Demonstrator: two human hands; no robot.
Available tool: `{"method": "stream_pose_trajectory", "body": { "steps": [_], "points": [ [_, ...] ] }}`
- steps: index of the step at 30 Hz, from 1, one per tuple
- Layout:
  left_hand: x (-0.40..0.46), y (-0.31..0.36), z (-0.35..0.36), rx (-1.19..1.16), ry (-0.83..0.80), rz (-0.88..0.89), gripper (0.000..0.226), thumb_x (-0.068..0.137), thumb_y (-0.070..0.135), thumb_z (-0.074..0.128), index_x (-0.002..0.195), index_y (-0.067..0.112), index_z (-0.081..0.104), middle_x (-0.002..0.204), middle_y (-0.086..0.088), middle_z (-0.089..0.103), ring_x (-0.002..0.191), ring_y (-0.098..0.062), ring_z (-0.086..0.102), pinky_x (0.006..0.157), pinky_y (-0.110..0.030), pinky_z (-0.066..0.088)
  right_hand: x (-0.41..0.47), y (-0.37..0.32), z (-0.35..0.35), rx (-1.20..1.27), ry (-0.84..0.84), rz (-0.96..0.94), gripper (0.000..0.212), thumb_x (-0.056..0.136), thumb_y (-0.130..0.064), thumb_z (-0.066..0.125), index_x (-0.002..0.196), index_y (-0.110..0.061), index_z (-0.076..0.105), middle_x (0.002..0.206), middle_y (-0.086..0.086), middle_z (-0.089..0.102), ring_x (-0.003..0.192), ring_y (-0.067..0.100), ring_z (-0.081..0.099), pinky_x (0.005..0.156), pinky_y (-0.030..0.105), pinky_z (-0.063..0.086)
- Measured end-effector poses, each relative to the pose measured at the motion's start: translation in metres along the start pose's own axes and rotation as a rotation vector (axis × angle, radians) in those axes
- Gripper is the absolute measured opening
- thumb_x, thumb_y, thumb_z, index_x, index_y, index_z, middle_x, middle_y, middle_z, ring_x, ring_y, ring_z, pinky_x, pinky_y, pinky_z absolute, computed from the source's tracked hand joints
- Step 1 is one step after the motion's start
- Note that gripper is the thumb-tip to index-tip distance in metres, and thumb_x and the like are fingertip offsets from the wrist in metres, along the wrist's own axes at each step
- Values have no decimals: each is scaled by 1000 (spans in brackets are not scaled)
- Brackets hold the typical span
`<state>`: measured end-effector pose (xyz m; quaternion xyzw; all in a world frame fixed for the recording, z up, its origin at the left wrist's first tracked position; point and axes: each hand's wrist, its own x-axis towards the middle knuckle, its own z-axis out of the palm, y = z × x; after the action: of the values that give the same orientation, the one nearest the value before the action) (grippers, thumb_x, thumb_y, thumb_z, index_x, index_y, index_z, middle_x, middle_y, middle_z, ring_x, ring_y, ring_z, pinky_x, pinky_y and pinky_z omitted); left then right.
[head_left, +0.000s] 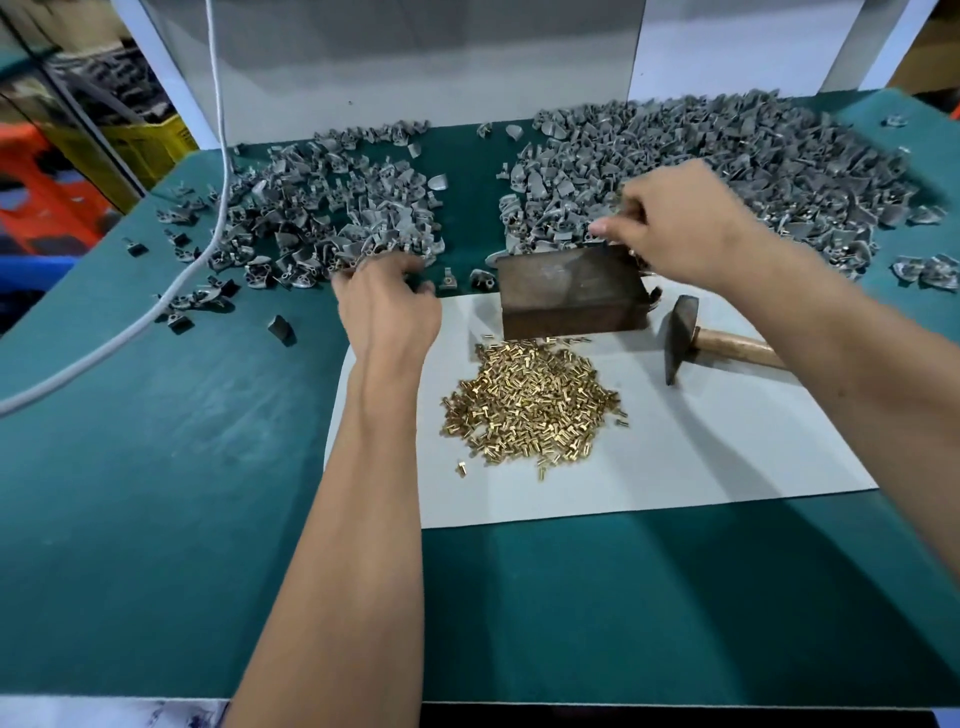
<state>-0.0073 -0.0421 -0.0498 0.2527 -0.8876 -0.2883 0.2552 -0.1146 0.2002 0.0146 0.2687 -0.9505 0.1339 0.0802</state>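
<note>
Pinching a grey part (627, 209), the right hand (675, 228) hovers above the steel block (571, 291). The left hand (384, 306) hides its grip. Most brass rivets (530, 405) lie unused.

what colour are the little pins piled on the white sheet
The pins are shiny brass-gold; head view shows them best.

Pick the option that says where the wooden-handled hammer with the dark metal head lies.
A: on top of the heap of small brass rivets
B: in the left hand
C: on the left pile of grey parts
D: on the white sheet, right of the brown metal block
D: the wooden-handled hammer lies flat on the white sheet, just right of the brown metal block.
</note>
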Motion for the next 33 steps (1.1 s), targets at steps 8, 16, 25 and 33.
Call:
{"method": "stream_pose_trajectory", "body": {
  "steps": [8, 16, 25, 33],
  "points": [
    [4, -5, -1, -76, -15, -54, 16, 85, 7, 72, 93, 19, 77, 91, 0, 74, 87, -23, 69, 75, -35, 59, -4, -38, -2, 76, 72, -28, 39, 94, -58, 59, 83, -21, 59, 79, 3, 64, 77, 22, 61, 74, 34, 49],
    [3, 2, 0, -24, -87, 55, 42, 81, 3, 67, 120, 17, 70, 110, -6, 75, 103, -24, 67, 83, -28, 50, -14, -115, 14, -336, -195, -437, 10, 94, -34, 67, 103, -31, 72, 104, -3, 52, 115, 23, 45, 107, 56, 26],
    [6, 8, -3, -291, 60, -184, 40, 75, -6, 60, 104, 15, 80, 99, 0, 76, 92, -13, 68, 90, -27, 56, -21, -125, 29, -425, -202, -383, 15, 89, -13, 68, 91, -28, 68, 103, -4, 67, 117, 27, 35, 105, 58, 24],
    [8, 9, -1, -520, 102, -258, 32, 89, 9, 67, 119, 16, 75, 104, 1, 77, 100, -12, 70, 101, -34, 55, -28, -132, 31, -401, -183, -435, 22, 90, -7, 63, 99, -26, 70, 106, -3, 67, 115, 25, 34, 100, 52, 26]
  ]
}}
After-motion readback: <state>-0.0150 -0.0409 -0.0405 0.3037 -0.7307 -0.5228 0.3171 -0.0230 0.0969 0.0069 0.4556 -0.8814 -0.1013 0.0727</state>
